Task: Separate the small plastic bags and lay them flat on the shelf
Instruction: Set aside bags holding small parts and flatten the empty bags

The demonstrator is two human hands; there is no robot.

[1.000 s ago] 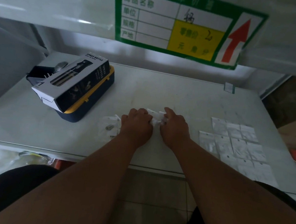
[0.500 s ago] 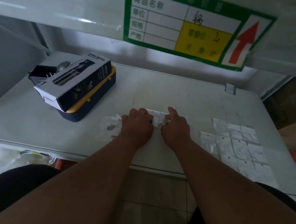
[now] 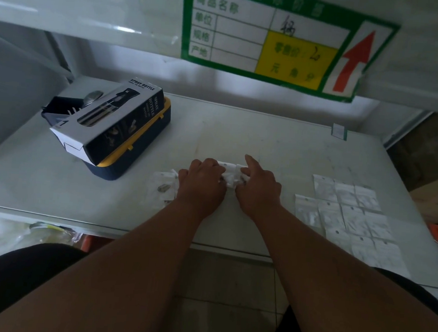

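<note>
Both hands meet at the middle of the white shelf (image 3: 241,131), fingers curled: the left hand (image 3: 203,183) and the right hand (image 3: 259,185) each pinch one end of a small cluster of plastic bags (image 3: 229,173) held between them, just above the shelf surface. Just left of the left hand lies a loose pile of bags (image 3: 163,185), some with small dark items inside. Well to the right, laid-out bags (image 3: 349,214) lie flat in rows touching edge to edge. At the back left, a spray bottle box (image 3: 109,124) rests tilted on a navy and yellow case (image 3: 135,155). A green price sign (image 3: 278,40) hangs from the shelf above.
</note>
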